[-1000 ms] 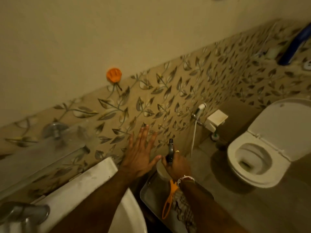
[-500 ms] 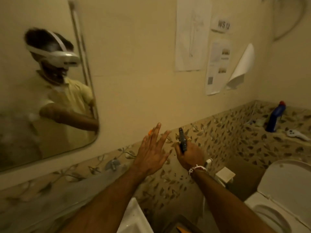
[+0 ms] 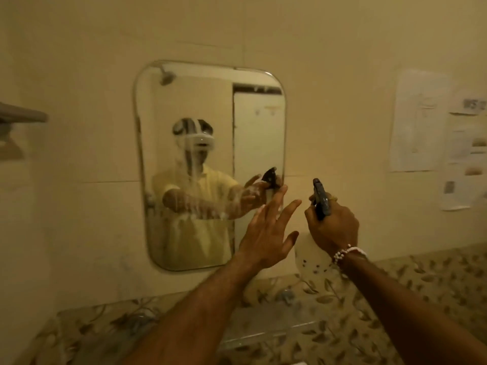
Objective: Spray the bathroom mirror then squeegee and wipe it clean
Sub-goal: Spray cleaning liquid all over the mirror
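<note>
The rounded wall mirror [image 3: 258,122] hangs at centre left, with white foam streaks and drips running down its middle. My right hand [image 3: 333,223] grips a spray bottle [image 3: 320,198] by its dark trigger head, just right of the mirror's lower right edge; the white bottle body [image 3: 309,262] shows below my wrist. My left hand [image 3: 268,230] is raised with fingers spread, holding nothing, in front of the mirror's lower right corner. No squeegee or cloth is in view.
Paper sheets [image 3: 419,119] are stuck on the wall at right. A shelf edge [image 3: 23,114] juts out at far left. A glass shelf [image 3: 268,327] runs below the mirror over the leaf-patterned tiles [image 3: 421,283].
My view has swung up and left from the toilet and basin to the mirror. Both hands rose with it, the right still gripping the spray bottle, the left still spread.
</note>
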Demonstrator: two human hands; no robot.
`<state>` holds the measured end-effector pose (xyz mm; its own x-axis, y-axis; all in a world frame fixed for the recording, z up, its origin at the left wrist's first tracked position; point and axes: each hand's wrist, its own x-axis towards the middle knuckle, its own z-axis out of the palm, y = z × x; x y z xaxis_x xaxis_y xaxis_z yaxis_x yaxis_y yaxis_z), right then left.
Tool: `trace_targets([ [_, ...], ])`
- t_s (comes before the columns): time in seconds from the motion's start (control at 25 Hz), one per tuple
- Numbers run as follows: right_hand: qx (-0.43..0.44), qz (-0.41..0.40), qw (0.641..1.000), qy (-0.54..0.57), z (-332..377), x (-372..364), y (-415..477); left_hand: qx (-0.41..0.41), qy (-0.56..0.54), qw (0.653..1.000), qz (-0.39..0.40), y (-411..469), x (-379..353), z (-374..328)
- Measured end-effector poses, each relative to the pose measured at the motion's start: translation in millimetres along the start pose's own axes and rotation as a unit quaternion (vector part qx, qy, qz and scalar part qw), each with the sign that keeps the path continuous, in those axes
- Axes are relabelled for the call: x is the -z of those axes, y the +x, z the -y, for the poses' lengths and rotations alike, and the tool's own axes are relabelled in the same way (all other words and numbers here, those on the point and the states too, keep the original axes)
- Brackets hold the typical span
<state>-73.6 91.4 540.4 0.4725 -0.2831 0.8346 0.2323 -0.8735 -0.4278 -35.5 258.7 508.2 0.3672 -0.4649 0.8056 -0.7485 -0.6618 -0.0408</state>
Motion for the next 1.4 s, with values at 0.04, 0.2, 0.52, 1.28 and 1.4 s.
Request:
trace_targets([
  [0.04, 0.009, 0.003, 1.0, 0.016, 16.8, -3.0, 5.7, -0.002, 0.019, 1.0, -0.007, 1.2, 14.8, 11.0],
  [0.2, 0.052, 0.023, 0.993, 0.1, 77.1, -12.7, 22.0, 0.011, 0.099, 0.995, -0.019, 3.7, 79.5, 56.5],
  [0.52, 0.072, 0.087, 0.944, 0.31, 127.1, -20.7, 37.1, 0.115, 0.281, 0.952, -0.046, -15.5, 179.6, 122.5],
  [1.28, -0.033, 0.122, 0.889, 0.441, 206.3, -0.4, 64.8, 0.251, 0.401, 0.88, 0.044, -52.8, 204.2, 158.6],
  [1.4, 0.004, 0.1, 0.904, 0.416, 228.6, -2.4, 65.7, 0.259, 0.417, 0.87, 0.051, -51.6, 202.0, 160.1],
])
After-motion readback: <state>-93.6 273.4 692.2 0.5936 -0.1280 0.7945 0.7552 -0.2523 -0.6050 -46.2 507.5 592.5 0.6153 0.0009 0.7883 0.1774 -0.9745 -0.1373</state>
